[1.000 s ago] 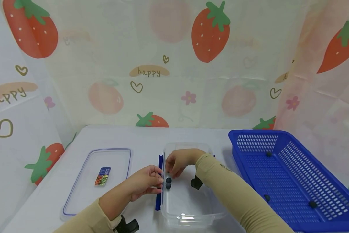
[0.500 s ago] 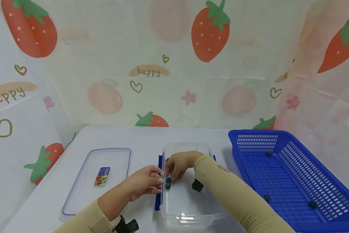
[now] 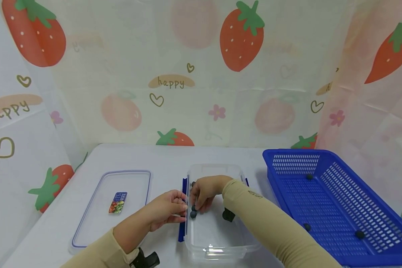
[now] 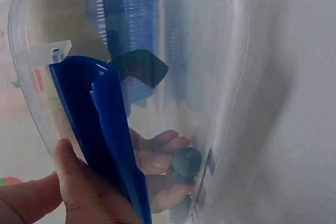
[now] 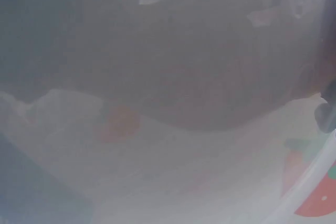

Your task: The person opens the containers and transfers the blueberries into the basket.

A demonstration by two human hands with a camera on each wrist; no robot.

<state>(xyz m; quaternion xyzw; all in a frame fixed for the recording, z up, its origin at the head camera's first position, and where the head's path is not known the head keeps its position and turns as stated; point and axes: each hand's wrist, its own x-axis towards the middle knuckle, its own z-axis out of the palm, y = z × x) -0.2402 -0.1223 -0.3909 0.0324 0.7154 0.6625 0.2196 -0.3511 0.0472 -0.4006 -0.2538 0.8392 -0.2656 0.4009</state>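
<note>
A clear plastic box with blue side latches stands on the table. My left hand rests against its left wall, fingers touching the blue latch. Inside the box, my right hand reaches down with curled fingers and pinches a small black ball by the left wall. A second black ball lies just nearer, visible through the wall in the left wrist view, close to the right fingertips. Behind the right hand another dark ball partly shows. The right wrist view is hazy.
On the right stands a blue perforated basket with a few black balls inside, one ball near its right wall. To the left lies a clear blue-edged lid bearing a colourful label. A patterned curtain closes the back.
My right hand has shifted slightly towards me along the left wall, its fingertips now overlapping one ball. A dark ball behind it has come into sight. My left hand stays put.
</note>
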